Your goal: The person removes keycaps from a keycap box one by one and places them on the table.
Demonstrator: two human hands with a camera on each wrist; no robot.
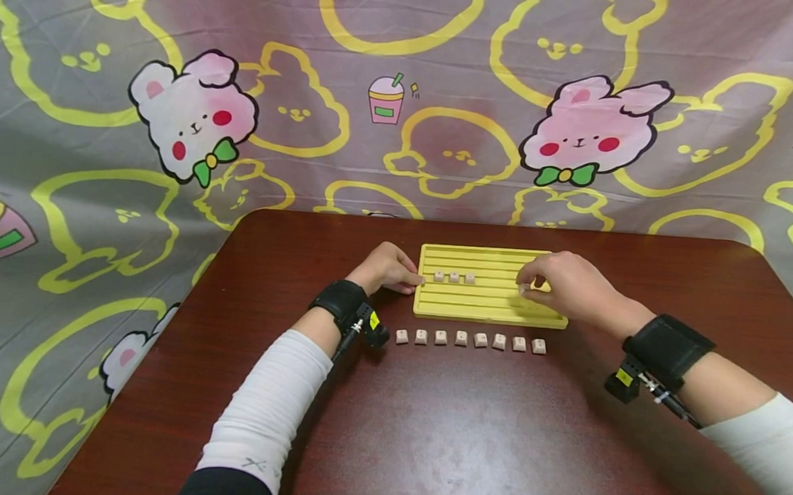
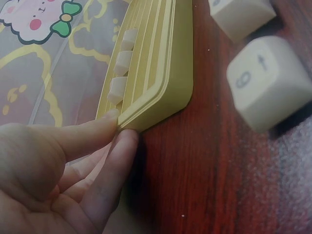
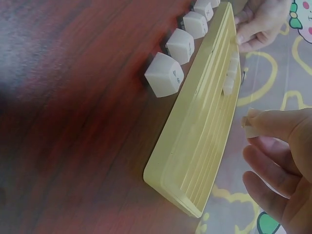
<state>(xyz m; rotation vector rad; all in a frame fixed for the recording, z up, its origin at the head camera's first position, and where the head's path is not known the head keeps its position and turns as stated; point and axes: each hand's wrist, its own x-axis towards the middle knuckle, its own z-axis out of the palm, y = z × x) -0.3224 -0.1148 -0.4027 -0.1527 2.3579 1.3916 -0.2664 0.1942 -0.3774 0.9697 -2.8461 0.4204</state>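
Note:
A yellow ridged tray (image 1: 488,311) lies on the table, with three white keycaps (image 1: 454,277) in one of its grooves toward the left. My left hand (image 1: 390,268) pinches the tray's left edge; in the left wrist view, thumb and finger meet at the yellow rim (image 2: 146,105). Over the tray's right part, my right hand (image 1: 574,287) holds a small white keycap (image 3: 251,130) between thumb and index finger. Its other fingers are loosely bent. The marking on the held keycap is hidden. In the right wrist view this keycap appears apart from the tray.
Several white keycaps (image 1: 461,338) stand in a row on the table just in front of the tray. One shows a 6 and an arrow (image 2: 265,80) in the left wrist view. Behind the brown table (image 1: 385,428) hangs a patterned cloth (image 1: 448,76).

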